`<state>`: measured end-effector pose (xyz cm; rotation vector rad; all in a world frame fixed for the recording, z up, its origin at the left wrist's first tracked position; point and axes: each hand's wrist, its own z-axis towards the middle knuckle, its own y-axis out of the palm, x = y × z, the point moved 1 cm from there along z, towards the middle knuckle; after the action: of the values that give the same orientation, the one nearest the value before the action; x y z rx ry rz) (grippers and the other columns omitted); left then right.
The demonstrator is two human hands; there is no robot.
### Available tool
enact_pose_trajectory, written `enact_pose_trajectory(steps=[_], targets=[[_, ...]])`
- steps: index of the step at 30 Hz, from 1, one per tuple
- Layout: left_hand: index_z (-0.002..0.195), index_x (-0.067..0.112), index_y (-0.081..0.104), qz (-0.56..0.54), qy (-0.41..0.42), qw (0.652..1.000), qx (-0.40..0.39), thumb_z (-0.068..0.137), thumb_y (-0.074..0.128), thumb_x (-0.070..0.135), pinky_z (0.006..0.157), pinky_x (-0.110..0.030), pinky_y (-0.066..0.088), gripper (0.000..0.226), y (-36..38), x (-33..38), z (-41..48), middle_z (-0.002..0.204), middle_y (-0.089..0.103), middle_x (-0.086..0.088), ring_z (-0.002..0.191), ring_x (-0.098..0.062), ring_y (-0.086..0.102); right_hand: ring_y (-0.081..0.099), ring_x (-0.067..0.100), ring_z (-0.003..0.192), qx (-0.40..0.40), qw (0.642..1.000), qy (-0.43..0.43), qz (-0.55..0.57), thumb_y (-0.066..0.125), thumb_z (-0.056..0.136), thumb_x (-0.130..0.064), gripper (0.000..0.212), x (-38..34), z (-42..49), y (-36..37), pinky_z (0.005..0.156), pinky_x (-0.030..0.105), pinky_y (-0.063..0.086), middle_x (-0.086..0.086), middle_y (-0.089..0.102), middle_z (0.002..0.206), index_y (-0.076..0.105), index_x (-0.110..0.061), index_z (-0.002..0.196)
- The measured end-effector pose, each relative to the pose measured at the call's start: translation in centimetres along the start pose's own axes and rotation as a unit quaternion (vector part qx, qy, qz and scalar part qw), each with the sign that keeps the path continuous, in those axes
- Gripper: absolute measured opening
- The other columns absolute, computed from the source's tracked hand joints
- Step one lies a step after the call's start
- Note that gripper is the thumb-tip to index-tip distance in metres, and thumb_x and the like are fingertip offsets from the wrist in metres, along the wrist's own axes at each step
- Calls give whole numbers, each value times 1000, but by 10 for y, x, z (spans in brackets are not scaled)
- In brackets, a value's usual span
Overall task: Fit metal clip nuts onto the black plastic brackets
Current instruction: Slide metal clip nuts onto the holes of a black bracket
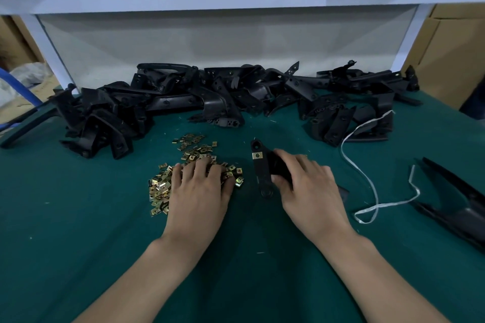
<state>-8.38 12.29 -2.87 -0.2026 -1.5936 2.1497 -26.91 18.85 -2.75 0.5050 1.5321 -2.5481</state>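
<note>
Our left grip (pixel 199 191) lies spread on the loose clip nuts (pixel 160 186); our right grip (pixel 307 186) clasps a bracket (pixel 261 173) bearing one nut (pixel 257 155); the bracket heap (pixel 223 97) seemingly waits.

Brass-gold clip nuts (pixel 195 162), black brackets (pixel 210 92) (green cloth (pixel 78 217)).

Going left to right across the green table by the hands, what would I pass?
Heap of brass-coloured metal clip nuts, black plastic bracket, right hand gripping it, loose white cord, long black plastic part.

Left hand (pixel 200 189) rests on clip nuts (pixel 193 151); right hand (pixel 307 183) grips a bracket (pixel 260 168).
</note>
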Motion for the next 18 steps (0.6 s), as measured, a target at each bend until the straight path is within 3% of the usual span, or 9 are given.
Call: enact_pose_trajectory(steps=[5,11,18], targets=[[105,13,68,20,19,999,43,101,51,35,95,-41,44,28,-3,-6,4,115,66,-4,100,-29,63,57,24,103,-3,1000,1,1,56,99,-35,44,-1,0,-1,88,35,31,-3,63,117,47,-27,141],[84,7,68,25,21,996,89,95,61,20,74,-43,49,19,-3,-16,9,88,67,-6,76,-31,63,58,24,105,-6,1000,1,-7,57,99,-35,45,-1,0,-1,88,36,34,-3,64,117,47,-26,141],[102,7,71,4,41,989,139,98,61,20,74,-48,48,17,-2,-16,7,91,65,-10,78,-34,61,59,24,102,-5,1000,1,-8,58,98,-34,44,-2,1,0,88,36,35,-4,64,116,47,-26,140]])
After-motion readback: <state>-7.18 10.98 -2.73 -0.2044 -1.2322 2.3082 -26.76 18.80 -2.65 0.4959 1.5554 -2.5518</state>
